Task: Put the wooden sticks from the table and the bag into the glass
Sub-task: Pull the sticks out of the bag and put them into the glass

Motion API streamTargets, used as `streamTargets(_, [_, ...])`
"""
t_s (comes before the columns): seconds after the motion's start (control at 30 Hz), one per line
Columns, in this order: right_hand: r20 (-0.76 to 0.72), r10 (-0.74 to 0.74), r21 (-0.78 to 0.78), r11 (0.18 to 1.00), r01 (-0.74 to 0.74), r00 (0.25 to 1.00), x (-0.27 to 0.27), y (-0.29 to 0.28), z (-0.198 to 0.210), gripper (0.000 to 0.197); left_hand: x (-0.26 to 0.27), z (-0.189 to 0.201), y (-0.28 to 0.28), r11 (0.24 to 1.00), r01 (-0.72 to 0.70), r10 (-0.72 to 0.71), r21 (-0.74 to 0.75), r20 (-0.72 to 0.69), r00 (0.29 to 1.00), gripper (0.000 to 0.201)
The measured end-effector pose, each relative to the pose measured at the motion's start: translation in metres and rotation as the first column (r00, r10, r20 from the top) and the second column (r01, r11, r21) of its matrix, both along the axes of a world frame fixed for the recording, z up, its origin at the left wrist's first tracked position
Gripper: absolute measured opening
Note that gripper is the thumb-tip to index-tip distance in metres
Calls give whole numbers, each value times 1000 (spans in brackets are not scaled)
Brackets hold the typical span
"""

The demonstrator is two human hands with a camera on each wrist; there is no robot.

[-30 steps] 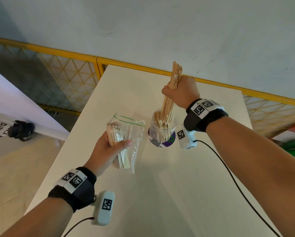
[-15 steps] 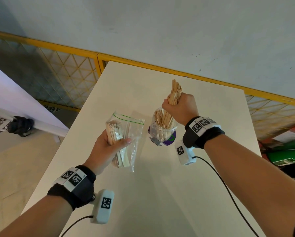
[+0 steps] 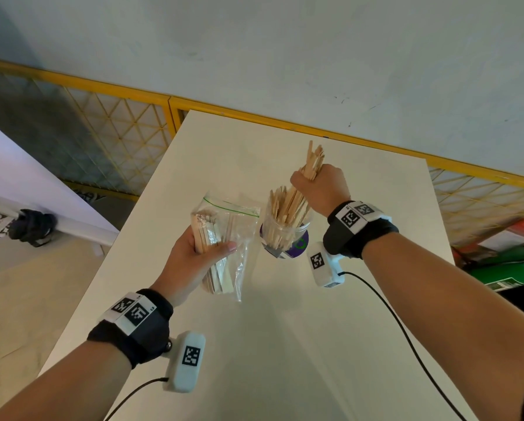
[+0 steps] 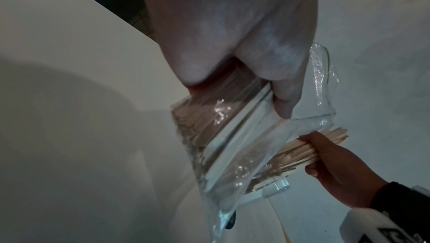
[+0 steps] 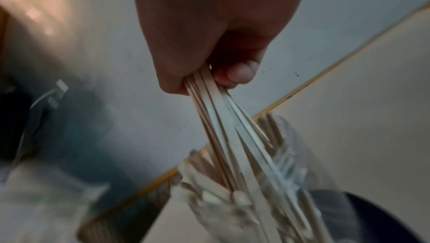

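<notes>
A clear glass [image 3: 285,235] holding several wooden sticks stands on a purple coaster on the white table [image 3: 285,344]. My right hand [image 3: 318,186] grips a bundle of wooden sticks [image 3: 313,161] above the glass, their lower ends inside it. In the right wrist view the sticks [image 5: 223,118] run from my curled fingers [image 5: 242,74] down into the glass [image 5: 256,191]. My left hand [image 3: 197,256] holds a clear zip bag [image 3: 230,238] with more sticks, left of the glass. The left wrist view shows the bag [image 4: 232,136] under my thumb [image 4: 284,89].
A yellow mesh fence [image 3: 118,135] runs behind the table along a grey wall. A white board with a dark clamp [image 3: 33,226] stands to the left. Green and red items [image 3: 515,262] lie beyond the right edge. A black cable [image 3: 400,329] crosses the table.
My right hand has lowered the stick bundle into the glass over the last second, then tilted it slightly right. The left hand and the bag have stayed in place.
</notes>
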State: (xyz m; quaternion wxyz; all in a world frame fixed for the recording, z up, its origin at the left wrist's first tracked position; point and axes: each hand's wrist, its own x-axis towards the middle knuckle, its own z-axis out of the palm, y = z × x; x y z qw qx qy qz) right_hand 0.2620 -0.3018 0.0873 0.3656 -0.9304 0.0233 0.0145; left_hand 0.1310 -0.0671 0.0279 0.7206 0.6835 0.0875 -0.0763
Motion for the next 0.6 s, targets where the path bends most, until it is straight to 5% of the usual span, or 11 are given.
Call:
streamTargets(0.13, [-49,127,-134,982,-132,991,-11,4,-18,41,1,0,1,1000,-10,10,-17,-13,1000,42])
streamTargets(0.4, [-45,78,48,996,-76,996,-15,0,-15,43,-1,-1,-1,999,-4,3,-38,-14,1000,37])
streamTargets(0.53, [-84,128,-16,991,-129,988,-26,-3,-24,26,-1,-6,-1,999,-10,9,-32,-8,1000,44])
streamTargets(0.6, [-117,156,-75,983,-166,981,-34,-1,-24,35,-2,-6,-1,1000,-7,6,-30,-4,1000,47])
